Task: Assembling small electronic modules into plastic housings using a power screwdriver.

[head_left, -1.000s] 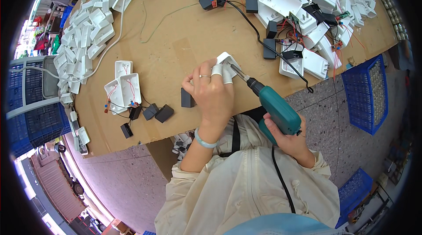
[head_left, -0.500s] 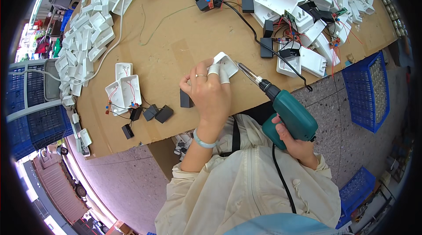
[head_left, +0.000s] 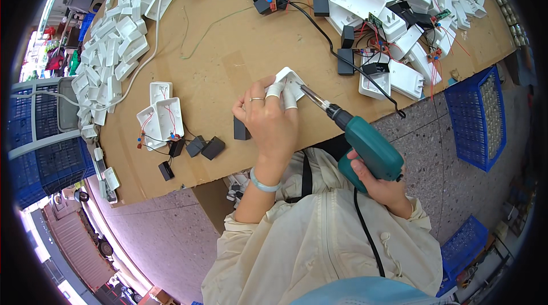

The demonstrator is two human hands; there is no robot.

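White plastic casing [head_left: 291, 79] sits on the brown cardboard worktop [head_left: 228, 48], near its front edge, pinned under the left hand [head_left: 273, 119]. Left fingers are pressed together over the casing, two fingertips wrapped in white tape, ring on one finger. Right hand [head_left: 381, 185] is wrapped tight round the grip of a teal power screwdriver [head_left: 368, 148]; its bit slants up-left and the tip meets the casing's right edge (exact contact spot hidden by the fingers). Black cord runs from the tool down across the cream jacket. Small black block [head_left: 241, 129] lies just beside the left palm. Two open white shells with red wires [head_left: 161, 117] lie further left, black modules [head_left: 205, 147] next to them. Blue crate [head_left: 476, 116] stands off the table's right end.
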